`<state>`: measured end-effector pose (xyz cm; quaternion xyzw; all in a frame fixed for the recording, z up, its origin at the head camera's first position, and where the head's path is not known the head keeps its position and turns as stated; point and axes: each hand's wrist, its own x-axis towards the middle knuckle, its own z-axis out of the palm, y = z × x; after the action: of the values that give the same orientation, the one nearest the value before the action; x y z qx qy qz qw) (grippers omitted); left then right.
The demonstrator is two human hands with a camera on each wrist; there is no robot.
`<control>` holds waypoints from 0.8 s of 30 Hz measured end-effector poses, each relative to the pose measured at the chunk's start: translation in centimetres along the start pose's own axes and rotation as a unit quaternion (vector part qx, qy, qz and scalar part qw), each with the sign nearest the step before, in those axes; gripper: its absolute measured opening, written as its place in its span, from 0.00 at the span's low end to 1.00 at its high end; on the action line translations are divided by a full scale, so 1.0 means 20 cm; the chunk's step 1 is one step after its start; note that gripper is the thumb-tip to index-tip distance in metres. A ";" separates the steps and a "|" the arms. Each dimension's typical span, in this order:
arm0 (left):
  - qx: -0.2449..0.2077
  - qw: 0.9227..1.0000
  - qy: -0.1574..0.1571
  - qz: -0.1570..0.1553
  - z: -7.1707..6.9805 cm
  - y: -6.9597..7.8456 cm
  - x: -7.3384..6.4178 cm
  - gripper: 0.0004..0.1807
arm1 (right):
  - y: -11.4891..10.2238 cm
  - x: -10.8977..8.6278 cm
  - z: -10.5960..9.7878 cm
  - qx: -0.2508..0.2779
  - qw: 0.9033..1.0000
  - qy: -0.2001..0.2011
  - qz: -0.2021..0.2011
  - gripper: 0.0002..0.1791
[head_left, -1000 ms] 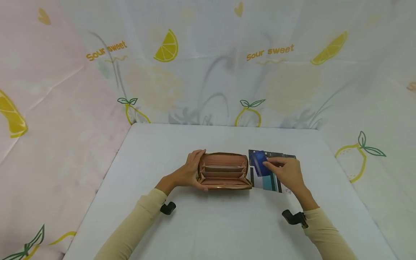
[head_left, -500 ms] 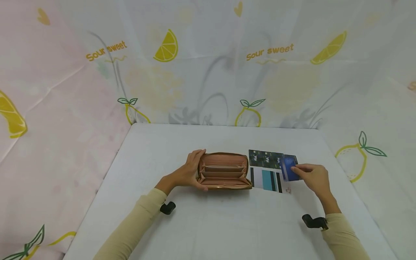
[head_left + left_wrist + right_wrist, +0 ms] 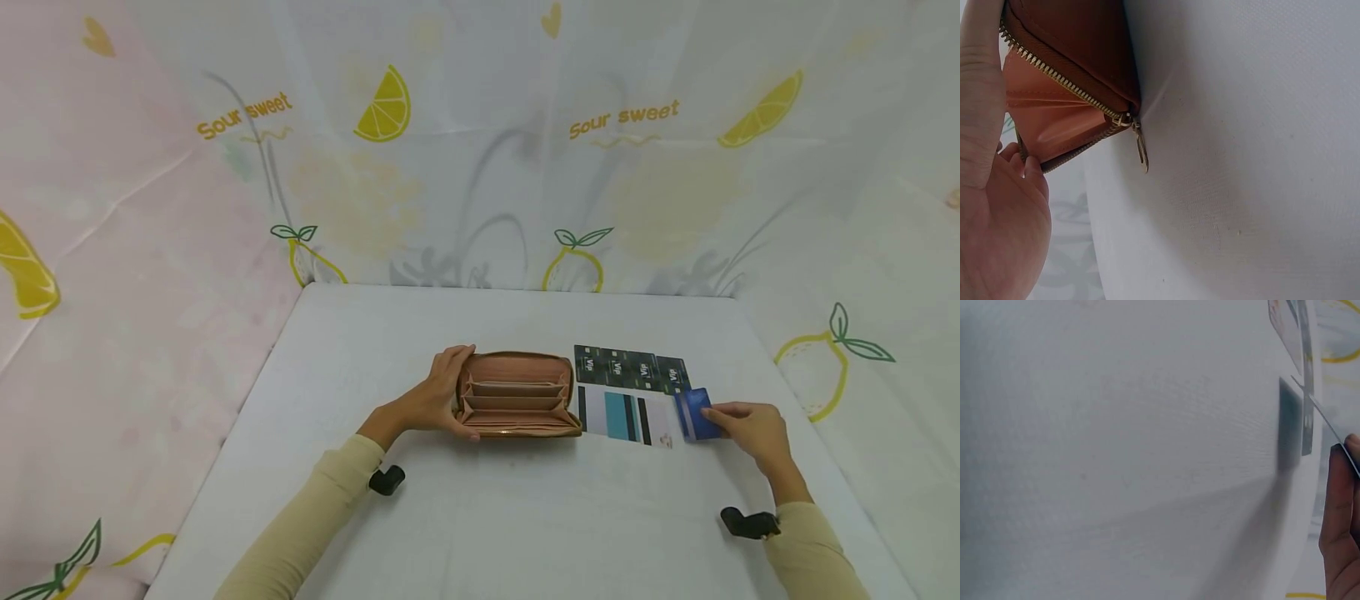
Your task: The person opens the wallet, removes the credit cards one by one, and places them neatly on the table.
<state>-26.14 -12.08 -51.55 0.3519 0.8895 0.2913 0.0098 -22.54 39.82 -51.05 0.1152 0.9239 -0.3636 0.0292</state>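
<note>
My left hand (image 3: 427, 402) grips the left end of a brown zip-around wallet (image 3: 519, 367). The wallet is spread wide, its inner pockets showing. In the left wrist view the brass zipper pull (image 3: 1141, 149) dangles from the wallet's corner, and fingertips (image 3: 1036, 172) curl over its far edge. Over on the right, my right hand (image 3: 761, 435) pinches a blue card (image 3: 691, 416) by its right edge. Seen nearly edge-on in the right wrist view, the card (image 3: 1335, 428) slants above the white table, casting a shadow beside it.
Several dark cards marked "Vip" (image 3: 632, 369) lie in a row to the right of the wallet. Below them runs a second row of pale and teal striped cards (image 3: 619, 416). A lemon-print cloth (image 3: 480, 167) hangs behind the white table (image 3: 510, 517).
My right hand has carried the blue card rightward and toward me, from over the cards near the wallet to the right end of the lower row. My left hand and the wallet stayed put.
</note>
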 end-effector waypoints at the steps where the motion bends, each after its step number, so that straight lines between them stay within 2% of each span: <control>1: 0.000 1.000 0.000 -0.001 0.00 0.00 0.00 0.78 | 0.01 0.00 0.00 0.004 1.000 -0.006 0.006 0.31; 10: -0.001 1.000 -0.002 -0.008 0.01 0.00 0.00 0.78 | 0.05 0.01 0.01 0.015 0.999 -0.041 0.031 0.33; 17: 0.001 1.000 0.006 -0.001 0.01 -0.01 -0.01 0.78 | 0.04 0.01 0.04 0.021 0.998 -0.052 0.028 0.32; 24: 0.000 1.000 0.005 -0.002 0.02 -0.01 -0.01 0.78 | 0.03 0.01 0.06 -0.013 0.998 -0.043 0.042 0.31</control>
<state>-25.99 -12.12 -51.91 0.3487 0.8903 0.2928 0.0054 -22.71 39.43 -52.45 0.1375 0.9209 -0.3544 0.0861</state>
